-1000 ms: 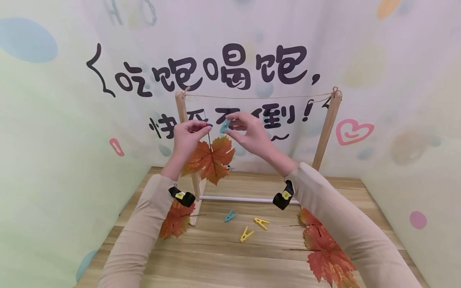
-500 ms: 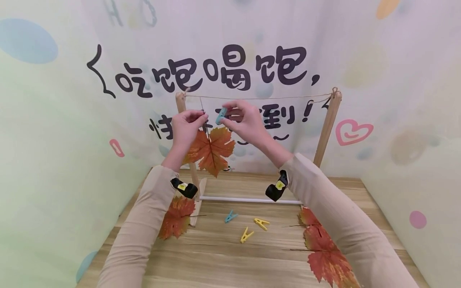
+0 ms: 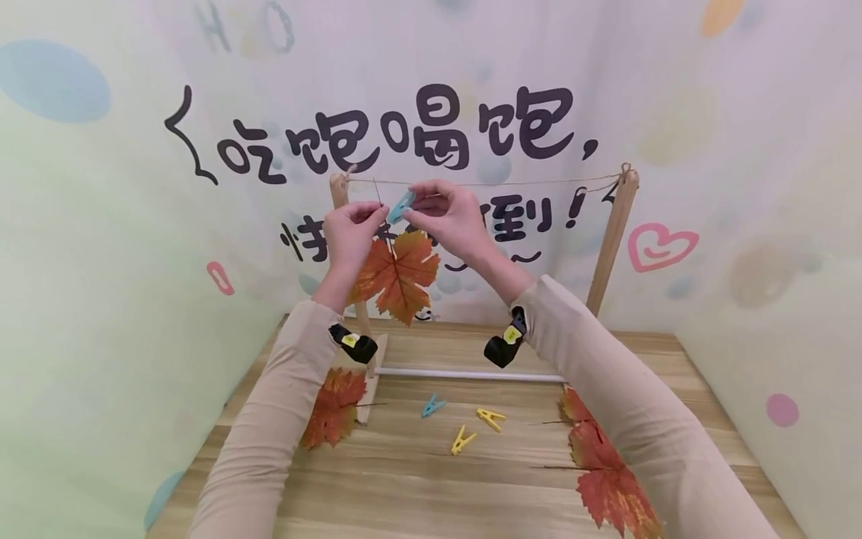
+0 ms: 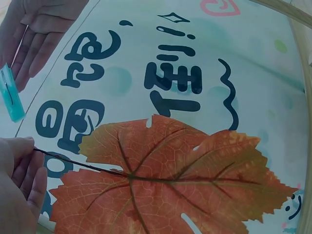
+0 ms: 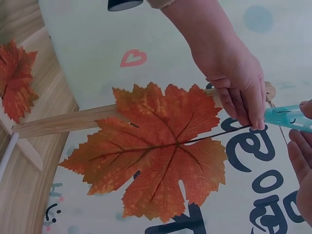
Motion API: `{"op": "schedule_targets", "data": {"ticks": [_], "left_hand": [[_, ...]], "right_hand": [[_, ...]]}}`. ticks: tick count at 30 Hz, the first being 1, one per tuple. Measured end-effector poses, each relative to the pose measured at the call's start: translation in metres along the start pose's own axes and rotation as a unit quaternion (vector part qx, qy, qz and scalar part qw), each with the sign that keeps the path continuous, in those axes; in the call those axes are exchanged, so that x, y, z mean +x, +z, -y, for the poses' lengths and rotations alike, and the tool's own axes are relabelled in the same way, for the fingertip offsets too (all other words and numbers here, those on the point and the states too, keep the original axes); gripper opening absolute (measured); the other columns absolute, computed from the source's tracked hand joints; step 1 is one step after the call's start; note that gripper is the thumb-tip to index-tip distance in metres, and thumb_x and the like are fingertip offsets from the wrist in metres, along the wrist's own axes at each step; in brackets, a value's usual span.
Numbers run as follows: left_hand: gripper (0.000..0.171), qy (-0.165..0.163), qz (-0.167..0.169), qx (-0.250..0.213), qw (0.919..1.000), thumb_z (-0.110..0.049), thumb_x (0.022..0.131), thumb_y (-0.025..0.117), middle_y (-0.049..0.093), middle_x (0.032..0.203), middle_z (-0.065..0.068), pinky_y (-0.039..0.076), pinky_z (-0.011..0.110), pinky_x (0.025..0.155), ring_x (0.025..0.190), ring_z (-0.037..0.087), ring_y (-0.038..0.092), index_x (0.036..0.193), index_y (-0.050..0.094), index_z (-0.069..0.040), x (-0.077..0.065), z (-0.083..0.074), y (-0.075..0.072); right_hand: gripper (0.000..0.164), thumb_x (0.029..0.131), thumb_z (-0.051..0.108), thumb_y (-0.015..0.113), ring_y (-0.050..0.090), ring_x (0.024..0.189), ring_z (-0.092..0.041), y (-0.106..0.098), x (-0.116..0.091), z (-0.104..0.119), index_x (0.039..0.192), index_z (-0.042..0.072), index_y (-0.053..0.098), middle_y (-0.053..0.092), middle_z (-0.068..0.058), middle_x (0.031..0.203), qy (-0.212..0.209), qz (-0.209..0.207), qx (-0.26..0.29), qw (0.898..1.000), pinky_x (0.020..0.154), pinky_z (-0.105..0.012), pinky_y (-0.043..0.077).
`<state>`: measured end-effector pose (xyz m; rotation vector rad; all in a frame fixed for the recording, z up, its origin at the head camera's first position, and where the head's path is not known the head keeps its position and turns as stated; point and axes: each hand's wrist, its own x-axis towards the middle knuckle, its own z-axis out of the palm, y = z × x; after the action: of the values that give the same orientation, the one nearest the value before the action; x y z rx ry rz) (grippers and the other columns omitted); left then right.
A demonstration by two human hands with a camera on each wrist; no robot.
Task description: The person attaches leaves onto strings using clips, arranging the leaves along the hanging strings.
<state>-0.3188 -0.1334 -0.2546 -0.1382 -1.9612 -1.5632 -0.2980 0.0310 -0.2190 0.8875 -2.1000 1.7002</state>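
Note:
My left hand pinches the dark stem of an orange maple leaf, which hangs below the fingers. The stem's tip reaches up to the twine strung between two wooden posts. In my right hand a light-blue clothespin is gripped between thumb and fingers, its free end pointing at the left fingertips. The right wrist view has this clothespin right beside the left hand and the stem. From the left wrist, the leaf spreads out below the clothespin.
On the wooden table lie a blue clothespin and two yellow clothespins. Red leaves lie at the right, another leaf at the left. A white rod joins the frame's posts low down.
Both hands have risen toward the twine, bringing the leaf up. The right hand has moved left and tilted the clothespin, bringing it close to the left fingertips.

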Motion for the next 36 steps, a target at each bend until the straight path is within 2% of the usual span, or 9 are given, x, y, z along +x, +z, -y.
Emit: {"op": "schedule_targets", "data": {"ticks": [6,11,18,25,31,36], "left_hand": [[0.02,-0.007,0.004,0.001,1.0,-0.01,0.08,0.068,0.068,0.092,0.016,0.049,0.015,0.064,0.072,0.007,0.061,0.095,0.069,0.003,0.002,-0.004,0.004],[0.02,-0.005,0.005,-0.005,1.0,-0.008,0.081,0.068,0.067,0.093,0.018,0.05,0.017,0.067,0.075,0.011,0.062,0.095,0.068,0.006,0.001,-0.004,0.009],[0.019,0.022,-0.017,0.038,0.9989,-0.01,0.082,0.067,0.068,0.092,0.016,0.051,0.02,0.07,0.081,0.021,0.065,0.095,0.069,0.004,0.001,-0.003,0.011],[0.017,0.035,-0.026,0.058,0.9974,-0.01,0.082,0.066,0.069,0.088,0.015,0.051,0.02,0.067,0.077,0.021,0.065,0.092,0.07,0.003,0.003,0.001,0.013],[0.018,0.033,-0.024,0.065,0.9971,-0.01,0.083,0.066,0.069,0.09,0.014,0.051,0.02,0.068,0.077,0.021,0.065,0.094,0.069,0.003,0.004,0.0,0.014],[0.017,0.035,-0.024,0.06,0.9973,-0.009,0.083,0.065,0.068,0.09,0.016,0.051,0.021,0.069,0.077,0.023,0.064,0.094,0.069,0.004,0.004,-0.001,0.015]], "right_hand": [[0.032,0.079,0.002,0.067,0.063,0.086,-0.016,-0.001,0.014,-0.006,0.11,-0.006,0.059,0.063,-0.018,0.099,0.002,-0.038,0.034,0.999,0.08,-0.025,0.05],[0.032,0.081,0.002,0.066,0.062,0.088,-0.015,-0.003,0.017,0.003,0.111,-0.006,0.059,0.063,-0.018,0.101,0.019,-0.064,0.036,0.997,0.081,-0.023,0.049],[0.029,0.082,0.001,0.063,0.062,0.092,-0.023,0.0,0.018,0.024,0.11,-0.009,0.058,0.062,-0.021,0.102,0.003,-0.081,-0.008,0.997,0.082,-0.021,0.048],[0.026,0.08,0.006,0.067,0.064,0.085,-0.017,0.001,0.034,-0.004,0.104,-0.004,0.064,0.065,-0.015,0.096,-0.01,-0.102,-0.048,0.994,0.077,-0.019,0.05],[0.021,0.081,0.005,0.067,0.064,0.077,-0.014,0.001,0.039,-0.006,0.099,-0.004,0.065,0.066,-0.014,0.09,-0.036,-0.105,-0.061,0.992,0.073,-0.019,0.05],[0.02,0.08,0.004,0.067,0.063,0.076,-0.014,-0.002,0.044,-0.004,0.099,-0.004,0.066,0.066,-0.015,0.089,-0.022,-0.103,-0.063,0.992,0.072,-0.019,0.05]]}}
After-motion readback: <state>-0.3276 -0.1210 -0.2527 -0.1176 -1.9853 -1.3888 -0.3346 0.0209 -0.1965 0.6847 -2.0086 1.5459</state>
